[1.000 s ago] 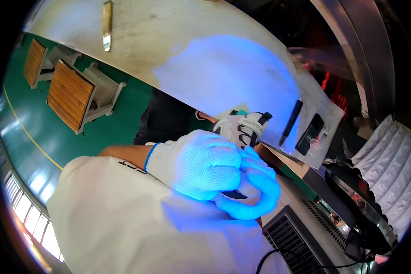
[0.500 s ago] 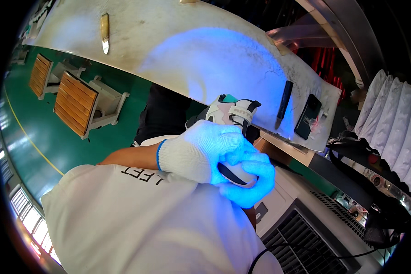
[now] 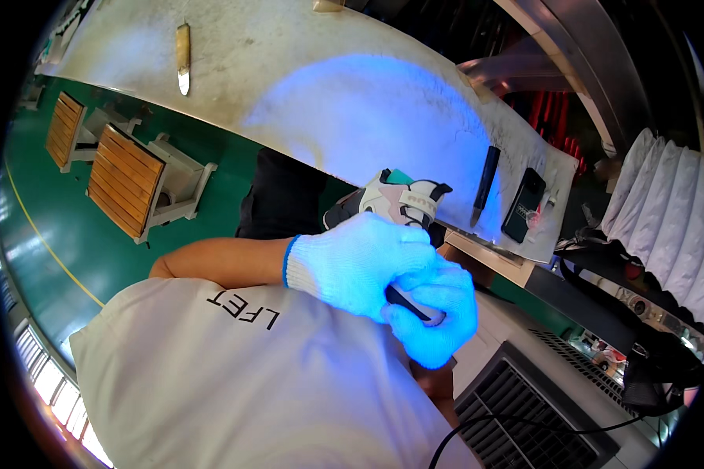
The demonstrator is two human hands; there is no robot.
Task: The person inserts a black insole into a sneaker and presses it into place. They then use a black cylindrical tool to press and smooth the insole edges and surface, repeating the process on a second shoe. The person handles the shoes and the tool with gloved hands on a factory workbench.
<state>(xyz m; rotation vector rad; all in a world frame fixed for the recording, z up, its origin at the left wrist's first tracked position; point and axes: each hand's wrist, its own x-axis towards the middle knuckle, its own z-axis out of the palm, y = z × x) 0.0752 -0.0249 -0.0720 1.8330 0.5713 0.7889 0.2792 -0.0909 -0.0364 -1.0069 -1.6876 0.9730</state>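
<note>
A white, pink and black sports shoe [image 3: 383, 197] is held close to my body, at the near edge of the worktable. My left hand [image 3: 365, 254], in a white knitted glove with a blue cuff, is closed over its middle. Around the shoe's near end curls my right hand [image 3: 440, 313], gloved too. A dark and white bit of the shoe shows between the two gloves. Blue light falls on both gloves, and my fingers hide much of the shoe.
On the pale worktable [image 3: 235, 47] lie a knife with a tan handle [image 3: 183, 51], a black-handled tool [image 3: 487, 184] and a black phone [image 3: 524, 205]. Wooden-slatted stools [image 3: 125, 180] stand on the green floor. A grey vented machine [image 3: 524, 406] is at lower right, near a white ribbed duct [image 3: 665, 219].
Both hands and the shoe have shifted slightly to the right and nearer. My right hand has closed further around the shoe's near end, so less of it shows.
</note>
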